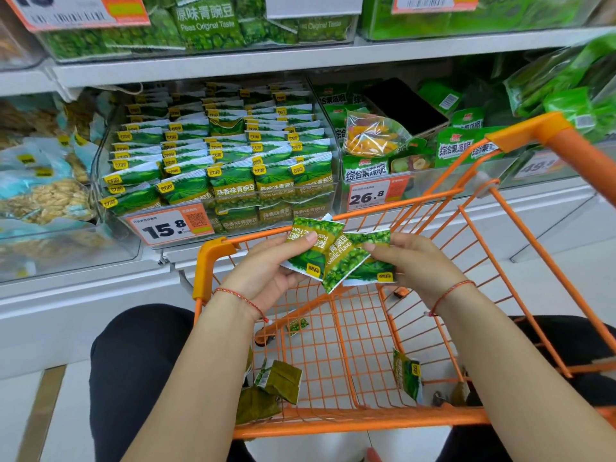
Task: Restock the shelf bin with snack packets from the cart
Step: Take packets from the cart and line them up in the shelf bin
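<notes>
Over the orange wire cart (366, 418) both my hands hold green garlic-pea snack packets. My left hand (266, 268) grips one packet (310, 248), thumb laid across its front. My right hand (420, 261) pinches the overlapping packets (356, 261) beside it. Just beyond the cart stands the clear shelf bin (110, 155), packed with rows of the same green packets (230, 155). Several loose packets lie low in the cart: dark green ones (276, 385) at the near left, one (408, 375) upright against the right side, a small one (297, 325) further in.
An orange price tag reading 15.8 (170, 226) hangs on the bin's front. To the right is a bin of mixed dried-fruit bags (376, 135) with a 26.8 tag (375, 195). Peanut packs (46, 198) fill the left bin. A white shelf board (233, 63) runs overhead.
</notes>
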Motion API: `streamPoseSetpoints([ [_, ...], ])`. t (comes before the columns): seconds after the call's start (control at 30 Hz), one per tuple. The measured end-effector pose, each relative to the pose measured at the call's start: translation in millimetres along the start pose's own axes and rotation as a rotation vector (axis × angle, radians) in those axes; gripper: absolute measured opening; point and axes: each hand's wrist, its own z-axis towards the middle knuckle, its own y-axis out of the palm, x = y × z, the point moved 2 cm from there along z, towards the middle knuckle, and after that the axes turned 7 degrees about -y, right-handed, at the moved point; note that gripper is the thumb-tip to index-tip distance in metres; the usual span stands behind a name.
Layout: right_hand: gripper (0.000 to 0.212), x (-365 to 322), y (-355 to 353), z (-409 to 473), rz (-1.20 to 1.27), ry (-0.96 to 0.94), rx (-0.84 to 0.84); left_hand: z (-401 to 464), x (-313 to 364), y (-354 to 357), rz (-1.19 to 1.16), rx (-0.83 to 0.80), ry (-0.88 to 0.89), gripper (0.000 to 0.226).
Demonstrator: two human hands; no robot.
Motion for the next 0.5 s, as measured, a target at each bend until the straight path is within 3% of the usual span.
streamPoseSetpoints([
  [0.17,0.034,0.1,5.7,-1.1,0.18,0.066,-0.086,0.2,-0.3,0.4,-0.027,0.006,-0.007,0.049],
  [0.33,0.039,1.6,8.2,1.2,0.189,0.043,-0.083,-1.5,0.1,1.6,-0.044,-0.036,0.015,0.035],
  [0.5,0.023,0.5,4.8,1.9,0.358,0.049,-0.033,-1.7,2.3,1.6,-0.158,-0.05,0.022,0.031],
])
